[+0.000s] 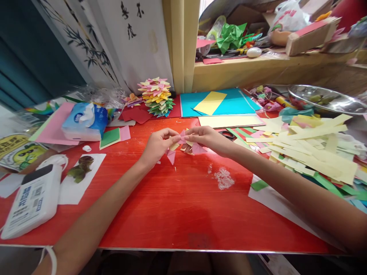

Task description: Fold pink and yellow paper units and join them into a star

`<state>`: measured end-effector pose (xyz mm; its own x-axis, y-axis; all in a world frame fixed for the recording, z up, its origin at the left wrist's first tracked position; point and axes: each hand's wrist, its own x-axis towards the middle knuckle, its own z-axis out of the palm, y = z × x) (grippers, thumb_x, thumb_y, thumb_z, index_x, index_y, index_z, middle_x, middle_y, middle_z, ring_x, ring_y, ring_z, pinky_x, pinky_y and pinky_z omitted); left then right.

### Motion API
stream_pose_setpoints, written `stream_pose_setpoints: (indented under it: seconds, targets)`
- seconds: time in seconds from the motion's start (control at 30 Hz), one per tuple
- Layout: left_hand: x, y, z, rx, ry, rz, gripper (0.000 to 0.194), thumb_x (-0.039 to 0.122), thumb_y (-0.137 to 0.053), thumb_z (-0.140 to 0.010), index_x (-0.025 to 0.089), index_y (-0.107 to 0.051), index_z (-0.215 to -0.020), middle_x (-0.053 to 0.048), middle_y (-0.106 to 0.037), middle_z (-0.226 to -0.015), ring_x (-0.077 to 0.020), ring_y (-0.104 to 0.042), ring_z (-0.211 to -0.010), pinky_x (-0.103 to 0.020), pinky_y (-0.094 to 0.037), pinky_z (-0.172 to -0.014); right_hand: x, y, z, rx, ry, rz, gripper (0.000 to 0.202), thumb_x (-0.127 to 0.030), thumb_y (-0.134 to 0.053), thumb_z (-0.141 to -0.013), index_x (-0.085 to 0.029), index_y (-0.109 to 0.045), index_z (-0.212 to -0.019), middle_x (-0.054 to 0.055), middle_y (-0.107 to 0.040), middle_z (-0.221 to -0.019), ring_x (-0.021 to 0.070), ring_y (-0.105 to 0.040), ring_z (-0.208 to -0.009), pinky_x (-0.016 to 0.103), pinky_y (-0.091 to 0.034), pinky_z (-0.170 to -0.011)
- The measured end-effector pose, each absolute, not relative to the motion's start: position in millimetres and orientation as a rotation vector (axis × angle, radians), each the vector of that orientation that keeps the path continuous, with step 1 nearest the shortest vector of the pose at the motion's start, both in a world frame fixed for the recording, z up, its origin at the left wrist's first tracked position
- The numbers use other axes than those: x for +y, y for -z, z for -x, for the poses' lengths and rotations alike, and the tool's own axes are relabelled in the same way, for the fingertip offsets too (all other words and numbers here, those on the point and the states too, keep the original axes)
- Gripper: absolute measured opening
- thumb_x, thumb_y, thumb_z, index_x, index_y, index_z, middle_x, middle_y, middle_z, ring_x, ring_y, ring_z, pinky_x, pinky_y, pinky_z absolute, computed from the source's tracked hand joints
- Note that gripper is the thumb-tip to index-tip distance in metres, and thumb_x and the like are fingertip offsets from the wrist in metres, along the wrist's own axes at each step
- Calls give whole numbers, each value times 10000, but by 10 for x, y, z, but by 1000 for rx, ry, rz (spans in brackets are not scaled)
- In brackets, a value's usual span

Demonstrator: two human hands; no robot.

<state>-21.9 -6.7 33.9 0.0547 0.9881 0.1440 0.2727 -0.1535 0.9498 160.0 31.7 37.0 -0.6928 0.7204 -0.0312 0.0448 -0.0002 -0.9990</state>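
Above the middle of the red table, my left hand (pixel 158 144) and my right hand (pixel 207 138) pinch a pink and yellow folded-paper piece (pixel 182 136) between them. Pointed pink flaps hang below the fingers on both sides. The fingers of each hand are closed on the paper, and they partly hide it. Behind my hands, a layered folded-paper stack (pixel 157 96) in pink, yellow, orange and green stands upright.
The red table (pixel 160 214) holds a tissue pack (pixel 86 124) and a white device (pixel 33 202) at the left. Paper strips (pixel 312 141) and a metal bowl (pixel 329 100) lie right. Blue sheets (pixel 235 104) lie behind; scissors (pixel 227 134) are near my right hand.
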Motion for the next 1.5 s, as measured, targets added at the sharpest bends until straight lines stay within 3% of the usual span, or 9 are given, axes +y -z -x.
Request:
stream_pose_setpoints:
  seconds: [0.3, 0.43, 0.53, 0.67, 0.77, 0.87, 0.97, 1.23, 1.5]
  targets:
    - [-118, -433, 201, 1298, -1120, -1504, 219, 337, -623, -690, 125, -615, -743, -27, -626, -659, -99, -540, -574, -200, -379, -504, 313, -355, -1587, -1785, -1683, 810, 263, -406, -590, -738, -144, -592, -759, 75, -645, -782, 148, -622, -706, 305, -525, -693]
    - [-104, -468, 235, 1246, -1281, -1373, 190, 311, -624, -692, 135, -571, -743, -28, -641, -706, -84, -548, -582, -165, -373, -463, 387, -371, -1654, -1804, -1386, 937, 357, -474, -444, -811, -149, -585, -859, 64, -615, -784, 110, -575, -611, 266, -503, -568]
    - [-83, -499, 281, 1200, -1298, -1282, 215, 287, -626, -684, 145, -525, -810, -27, -653, -737, -64, -516, -485, -160, -347, -392, 447, -361, -1715, -2111, -1156, 1055, 350, -459, -479, -793, -166, -600, -943, 65, -606, -817, 98, -528, -543, 251, -443, -483]
    - [-78, -526, 306, 1099, -1229, -1282, 318, 256, -615, -682, 164, -465, -946, -29, -660, -783, -85, -528, -419, -188, -369, -354, 415, -326, -1713, -2519, -869, 977, 448, -468, -552, -738, -200, -559, -1097, 90, -556, -1005, 148, -550, -713, 281, -452, -605]
    - [-84, -509, 293, 1059, -1162, -1298, 393, 253, -603, -691, 176, -436, -1038, -33, -658, -787, -105, -551, -420, -200, -387, -356, 347, -285, -1678, -2775, -614, 931, 452, -477, -594, -702, -170, -592, -1033, 132, -434, -1171, 171, -547, -749, 315, -458, -655]
    - [-77, -463, 280, 1072, -1186, -1271, 274, 259, -587, -708, 159, -489, -943, -23, -645, -717, -100, -567, -476, -192, -419, -410, 310, -231, -1650, -2880, -446, 841, 308, -368, -513, -799, -165, -592, -1016, 137, -366, -1231, 132, -548, -688, 310, -459, -655]
    - [-60, -421, 279, 1097, -1233, -1232, 167, 293, -576, -726, 148, -522, -789, -10, -617, -640, -94, -564, -537, -185, -446, -472, 326, -176, -1637, -2812, -351, 721, 266, -241, -424, -854, -136, -554, -1061, 147, -402, -1203, 161, -558, -799, 319, -447, -729]
    - [-38, -394, 285, 1126, -1251, -1218, 254, 253, -656, -659, 151, -526, -851, -27, -620, -830, -67, -541, -599, -155, -424, -473, 510, -129, -1709, -2314, -849, 809, 209, -196, -447, -814, -207, -628, -919, 50, -591, -1036, 154, -548, -916, 304, -439, -800]
    - [-65, -314, 231, 1085, -1097, -1263, 486, 231, -680, -627, 193, -440, -1048, -8, -575, -805, -131, -606, -691, -248, -495, -591, 527, -158, -1745, -2058, -1276, 827, 299, -224, -508, -772, -204, -589, -1058, 46, -629, -928, 136, -590, -763, 300, -487, -706]
